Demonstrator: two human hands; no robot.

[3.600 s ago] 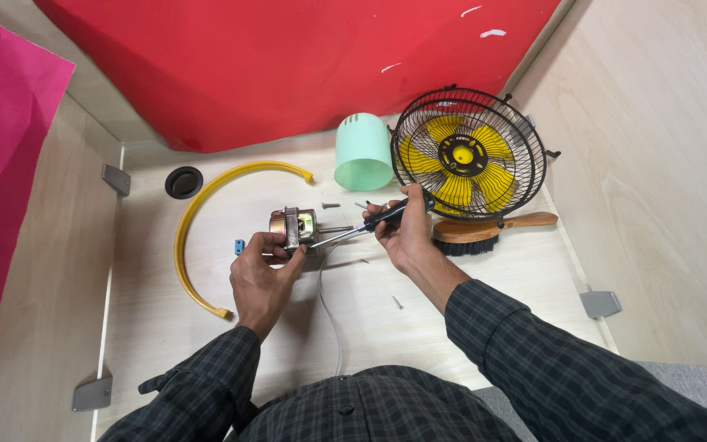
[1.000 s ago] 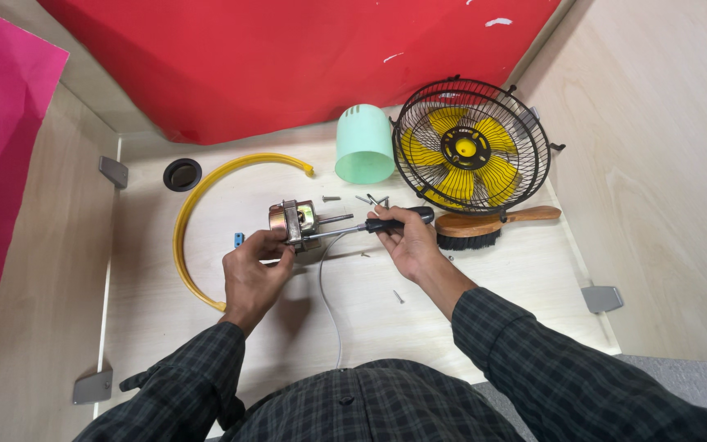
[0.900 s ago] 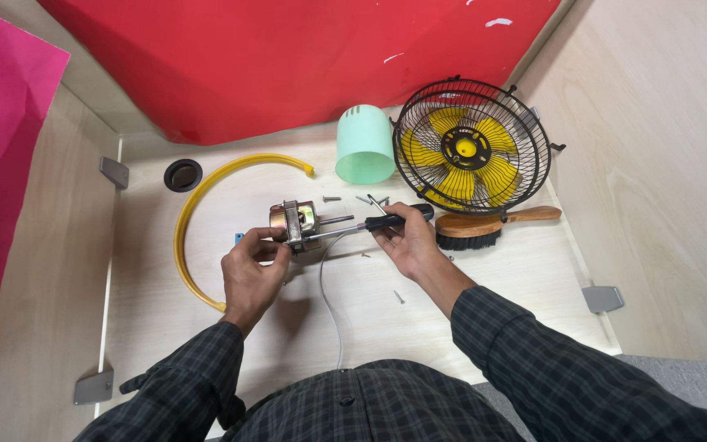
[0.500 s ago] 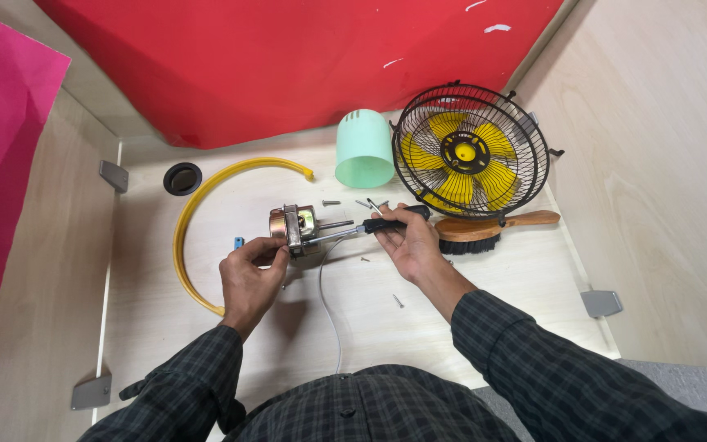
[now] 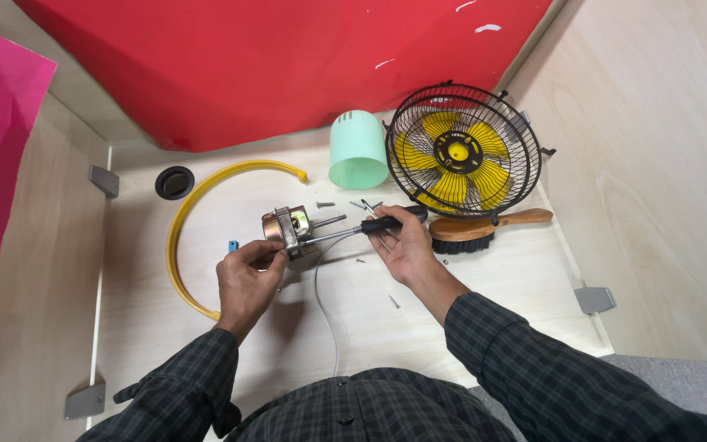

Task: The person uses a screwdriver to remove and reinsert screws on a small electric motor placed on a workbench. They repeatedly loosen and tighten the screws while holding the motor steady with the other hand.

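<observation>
**Screwdriver on the motor, mid-desk**

Right, your left hand point(image 5: 247, 274) has its fingers closed around the small fan motor point(image 5: 286, 229), holding it just above the desk point(image 5: 468, 295) a little left of the middle. Your right hand point(image 5: 403, 245) is wrapped shut on the black handle of the screwdriver point(image 5: 362, 230), and the shaft runs leftwards with its tip at the motor's metal frame. I cannot tell whether the tip sits in a screw head; that spot is too small to read.

By the look of it, you're working a fastener on the motor housing, with both hands committed. The next move calls for a steady left grip so the motor doesn't twist, and the driver kept in line with the screw so it doesn't slip.

A grey wire point(image 5: 325, 311) trails from the motor towards the near edge. Loose screws point(image 5: 326, 205) lie just beyond the motor, and one more sits nearer you, right of the wire. Towards the far right corner stand the black-caged fan with yellow blades point(image 5: 461, 151) and the pale green cylinder point(image 5: 357, 151); the wooden brush point(image 5: 484, 229) lies just beside your right hand. The yellow curved ring piece point(image 5: 194, 229) arcs along the left side, with a small blue bit point(image 5: 232, 245) inside its curve.
</observation>
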